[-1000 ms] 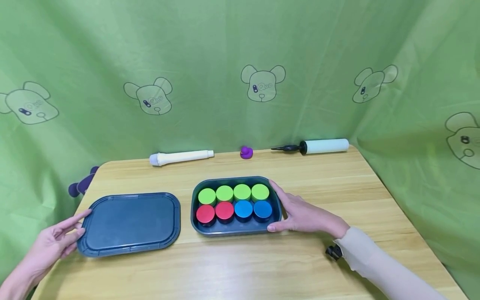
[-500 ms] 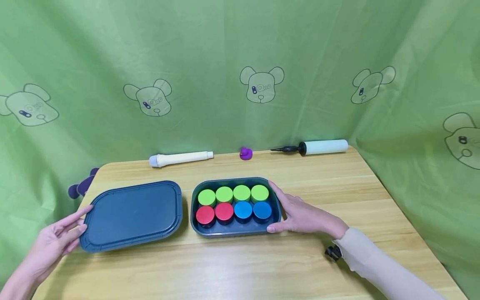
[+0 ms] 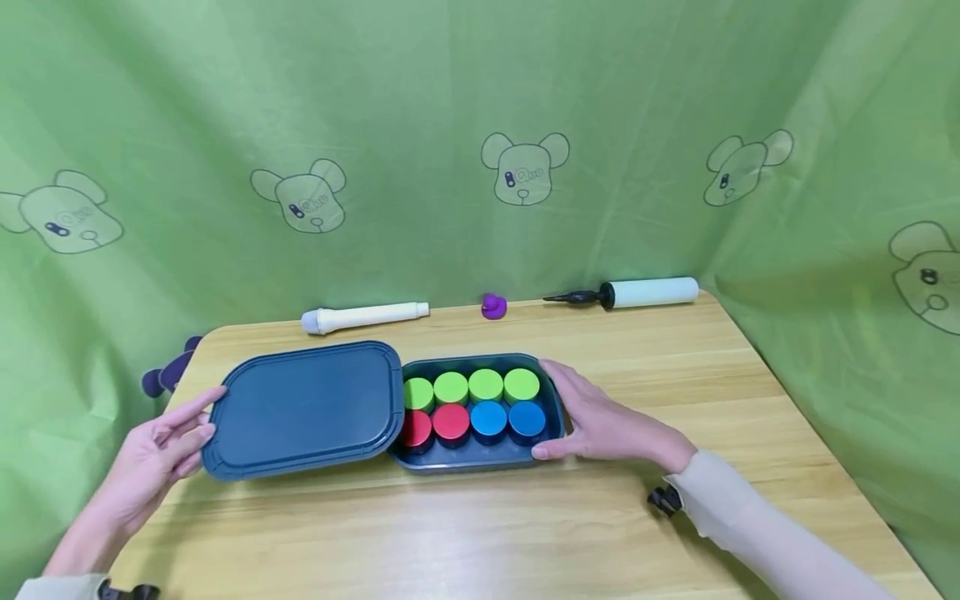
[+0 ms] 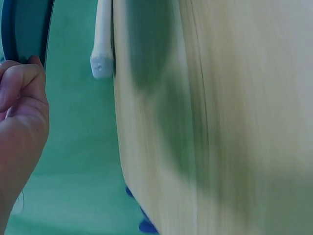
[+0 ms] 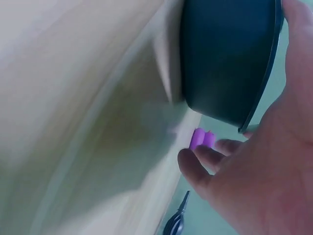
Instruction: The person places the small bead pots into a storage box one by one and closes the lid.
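My left hand (image 3: pixel 157 454) pinches the left end of a dark blue rectangular lid (image 3: pixel 307 408), held raised and tilted, its right edge overlapping the left end of a matching open box (image 3: pixel 480 462). Inside the box stand round pieces in two rows: several with green tops (image 3: pixel 486 385) behind, red tops (image 3: pixel 451 423) and blue tops (image 3: pixel 489 419) in front. The lid partly covers the leftmost green and red ones. My right hand (image 3: pixel 611 425) grips the box's right end, thumb at the front corner and index finger at the back; its other fingers spread beside the box wall (image 5: pixel 225 58).
Along the back edge of the wooden table (image 3: pixel 487 533) lie a white microphone-like stick (image 3: pixel 366 317), a small purple duck (image 3: pixel 493 307) and a white hand pump (image 3: pixel 648 292) with a black nozzle. Green curtain (image 3: pixel 412 167) hangs behind and at both sides.
The left hand has raised the lid off the table and carried it right and away from me, over the box's left end. The right hand and the box have stayed put.
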Tool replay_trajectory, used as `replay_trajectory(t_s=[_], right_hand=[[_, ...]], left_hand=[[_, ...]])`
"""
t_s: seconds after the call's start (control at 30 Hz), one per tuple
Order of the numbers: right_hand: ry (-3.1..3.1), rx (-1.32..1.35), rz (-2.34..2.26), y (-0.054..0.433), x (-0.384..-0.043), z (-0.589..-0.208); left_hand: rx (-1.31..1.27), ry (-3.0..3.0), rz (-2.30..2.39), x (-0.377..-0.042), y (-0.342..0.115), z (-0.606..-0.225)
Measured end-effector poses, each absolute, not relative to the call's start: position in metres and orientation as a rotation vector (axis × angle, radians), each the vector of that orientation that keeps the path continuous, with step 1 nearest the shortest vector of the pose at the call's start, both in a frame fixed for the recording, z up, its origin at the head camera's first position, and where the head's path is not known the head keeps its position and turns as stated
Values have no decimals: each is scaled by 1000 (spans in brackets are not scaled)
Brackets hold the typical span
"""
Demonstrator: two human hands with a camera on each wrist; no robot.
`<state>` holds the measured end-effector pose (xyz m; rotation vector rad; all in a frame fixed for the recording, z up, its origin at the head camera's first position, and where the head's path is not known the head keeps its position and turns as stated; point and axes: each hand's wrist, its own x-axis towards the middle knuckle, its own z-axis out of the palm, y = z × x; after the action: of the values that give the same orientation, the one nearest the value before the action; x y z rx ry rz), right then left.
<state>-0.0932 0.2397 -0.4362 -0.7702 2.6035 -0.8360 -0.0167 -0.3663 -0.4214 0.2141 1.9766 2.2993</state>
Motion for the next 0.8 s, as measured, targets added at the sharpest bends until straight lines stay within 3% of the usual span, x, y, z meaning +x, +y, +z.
replay_trajectory(t_s=[0.27,0.47,0.8], right_hand=[[2752,-765,-854,221,-95,-435],[2905,-752,-1211,206,-97,-431],[2593,-812,-1656,165,-94,-417]], left_hand=[[258,1946,2339,-28,-332,-422],[239,1924,2363,-35,-316,-423],[194,1950,2308,-44,-288,-419]])
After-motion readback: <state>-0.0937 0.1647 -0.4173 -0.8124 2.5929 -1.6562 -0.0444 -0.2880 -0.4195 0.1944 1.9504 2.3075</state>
